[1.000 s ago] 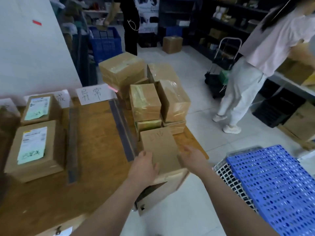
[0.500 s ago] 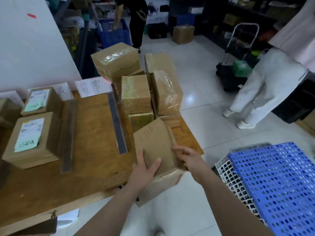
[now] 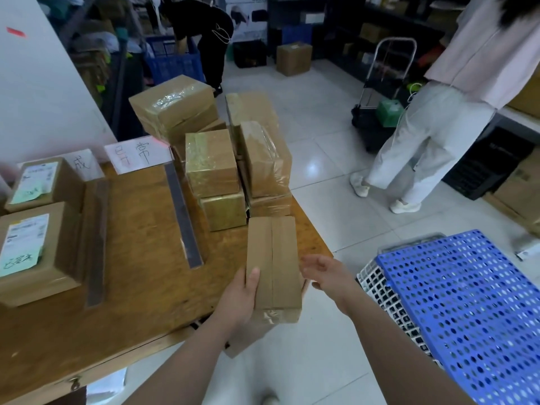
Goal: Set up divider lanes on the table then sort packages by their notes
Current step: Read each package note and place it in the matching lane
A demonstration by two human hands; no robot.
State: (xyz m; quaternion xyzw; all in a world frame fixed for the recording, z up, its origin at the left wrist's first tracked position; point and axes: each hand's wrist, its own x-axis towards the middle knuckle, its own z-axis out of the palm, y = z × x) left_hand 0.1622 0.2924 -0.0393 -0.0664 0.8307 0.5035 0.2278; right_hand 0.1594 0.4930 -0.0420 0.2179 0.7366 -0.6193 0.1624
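Cardboard, taped along its seam, the package (image 3: 273,267) overhangs the counter's (image 3: 140,229) edge at lower centre of the frame. The left hand (image 3: 238,296) grips it, thumb on top. The right hand (image 3: 327,273) is loose-fingered just beside it, holding nothing. So one-sided a grip could let it tip to the floor.

Your L hand (image 3: 239,296): thumb atop package (image 3: 273,258), gripping its near-left edge. Your R hand (image 3: 327,273): fingers relaxed, palm inward, just beside it. Both forearms reach fwd.

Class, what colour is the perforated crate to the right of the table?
Blue; the crate shows best in the head view.
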